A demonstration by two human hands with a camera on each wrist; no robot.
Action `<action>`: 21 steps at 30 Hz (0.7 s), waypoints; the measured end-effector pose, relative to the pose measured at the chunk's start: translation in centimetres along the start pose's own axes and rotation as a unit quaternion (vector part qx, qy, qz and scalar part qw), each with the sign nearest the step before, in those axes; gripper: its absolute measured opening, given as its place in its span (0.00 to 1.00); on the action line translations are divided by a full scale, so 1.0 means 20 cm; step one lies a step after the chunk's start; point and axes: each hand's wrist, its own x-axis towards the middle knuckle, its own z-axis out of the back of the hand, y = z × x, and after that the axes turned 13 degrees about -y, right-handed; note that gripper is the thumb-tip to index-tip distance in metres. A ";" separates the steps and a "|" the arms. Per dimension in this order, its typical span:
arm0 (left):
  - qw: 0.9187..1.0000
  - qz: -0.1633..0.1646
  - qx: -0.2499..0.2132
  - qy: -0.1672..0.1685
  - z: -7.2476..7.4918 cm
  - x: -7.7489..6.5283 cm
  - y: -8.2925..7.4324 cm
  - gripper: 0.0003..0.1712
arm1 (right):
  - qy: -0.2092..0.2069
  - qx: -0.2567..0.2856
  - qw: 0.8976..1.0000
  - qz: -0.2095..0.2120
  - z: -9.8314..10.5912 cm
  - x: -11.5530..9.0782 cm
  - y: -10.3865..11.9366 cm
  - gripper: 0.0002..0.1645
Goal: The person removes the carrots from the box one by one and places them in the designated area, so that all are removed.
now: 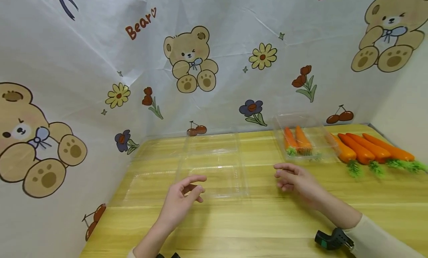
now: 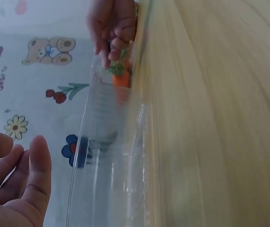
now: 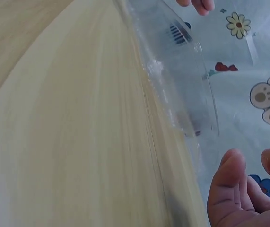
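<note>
My left hand point(image 1: 180, 202) hovers at the front left of a clear plastic box point(image 1: 222, 181), fingers loosely bent with nothing between them. A second clear box point(image 1: 150, 178) lies just left of that one, faint against the table. Farther right, my right hand point(image 1: 298, 181) is over the wood, its fingers relaxed and nothing in them. Behind it stands another clear plastic box point(image 1: 322, 141) holding orange toy carrots point(image 1: 302, 139) with green tops. In the left wrist view the fingers point(image 2: 38, 175) are apart from the box wall point(image 2: 85, 156).
To the right of the carrot-filled box lies a row of several more toy carrots point(image 1: 376, 150), tops facing forward. A white cloth point(image 1: 234, 12) printed with bears and flowers rises behind the wooden table point(image 1: 254, 228). A black wrist device point(image 1: 334, 239) sits at the right sleeve.
</note>
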 end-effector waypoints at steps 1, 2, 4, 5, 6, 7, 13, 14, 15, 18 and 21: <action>1.000 -0.003 -0.002 0.011 -0.02 0.00 0.00 0.15 | -0.004 0.005 1.000 -0.003 0.02 0.00 0.00 0.35; 1.000 -0.007 -0.004 0.022 -0.04 0.00 -0.01 0.15 | -0.006 0.011 1.000 -0.006 0.03 0.00 -0.01 0.35; 0.999 -0.011 -0.006 0.043 -0.07 0.00 -0.02 0.15 | -0.012 0.028 0.999 -0.014 0.06 0.01 -0.02 0.34; 0.999 -0.012 -0.007 0.052 -0.09 0.00 -0.03 0.15 | -0.016 0.039 0.999 -0.019 0.07 0.01 -0.02 0.32; 0.998 -0.013 -0.008 0.061 -0.11 0.00 -0.03 0.15 | -0.018 0.051 0.998 -0.024 0.08 0.02 -0.03 0.30; 0.998 -0.013 -0.010 0.069 -0.12 0.00 -0.04 0.15 | -0.022 0.066 0.997 -0.030 0.09 0.02 -0.03 0.26; 0.993 -0.008 -0.040 0.107 -0.23 -0.01 -0.06 0.16 | -0.036 0.133 0.989 -0.056 0.15 0.04 -0.06 0.08; 0.993 -0.005 -0.048 0.112 -0.25 -0.01 -0.06 0.16 | -0.038 0.139 0.988 -0.060 0.16 0.04 -0.06 0.09; 0.992 -0.002 -0.055 0.116 -0.26 -0.01 -0.06 0.16 | -0.042 0.147 0.986 -0.063 0.17 0.04 -0.06 0.09; 0.989 0.013 -0.080 0.126 -0.31 -0.01 -0.08 0.15 | -0.051 0.162 0.983 -0.067 0.20 0.05 -0.07 0.11; 0.986 0.025 -0.098 0.131 -0.36 0.00 -0.09 0.15 | -0.054 0.171 0.982 -0.063 0.23 0.06 -0.07 0.13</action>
